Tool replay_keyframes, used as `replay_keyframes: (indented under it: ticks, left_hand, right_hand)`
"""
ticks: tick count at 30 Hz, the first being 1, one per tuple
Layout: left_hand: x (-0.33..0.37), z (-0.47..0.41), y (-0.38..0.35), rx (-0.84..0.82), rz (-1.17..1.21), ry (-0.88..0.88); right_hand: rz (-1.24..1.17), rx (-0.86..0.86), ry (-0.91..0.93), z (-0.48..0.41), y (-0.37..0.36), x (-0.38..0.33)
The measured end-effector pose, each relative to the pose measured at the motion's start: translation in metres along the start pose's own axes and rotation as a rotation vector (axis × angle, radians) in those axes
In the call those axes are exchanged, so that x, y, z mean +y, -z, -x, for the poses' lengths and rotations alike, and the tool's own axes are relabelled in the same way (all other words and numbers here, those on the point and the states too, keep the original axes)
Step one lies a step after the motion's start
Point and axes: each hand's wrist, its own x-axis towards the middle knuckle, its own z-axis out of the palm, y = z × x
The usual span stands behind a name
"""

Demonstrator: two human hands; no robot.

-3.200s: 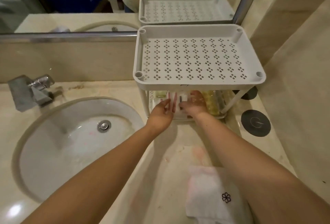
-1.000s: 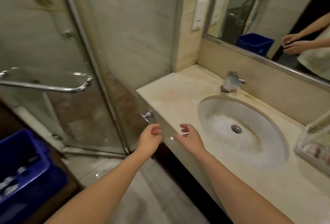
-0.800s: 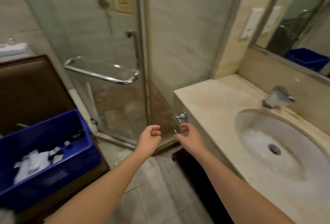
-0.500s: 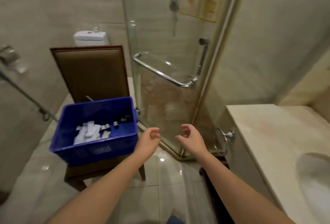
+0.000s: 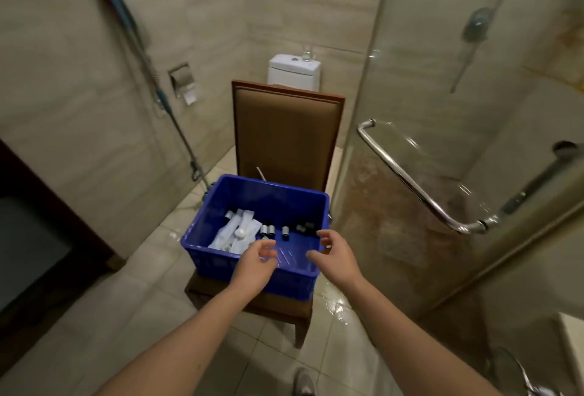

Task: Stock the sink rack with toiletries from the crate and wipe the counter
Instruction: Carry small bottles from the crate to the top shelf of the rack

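The crate [image 5: 252,225] sits on a chair [image 5: 286,130] seat (filling it edge to edge); left hand [image 5: 254,264] and right hand [image 5: 336,255] hover open, empty, over its near rim, wet floor [image 5: 151,316] around.

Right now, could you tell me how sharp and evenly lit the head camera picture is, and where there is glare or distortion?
Head view: dim, warm light; the blue crate and both hands are fairly sharp; the mop handle at upper left is smeared by blur; glare streaks the wet floor and the shower door handle; wide-angle bending tilts the shower glass edge.
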Motion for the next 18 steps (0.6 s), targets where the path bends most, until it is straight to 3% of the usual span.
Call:
replay_keyframes:
  ticks: [18]
  left_hand:
    - [-0.018,-0.074,0.038,0.309,0.095,0.210]
  right_hand:
    - [0.082,-0.338,0.059,-0.134,-0.056,-0.013]
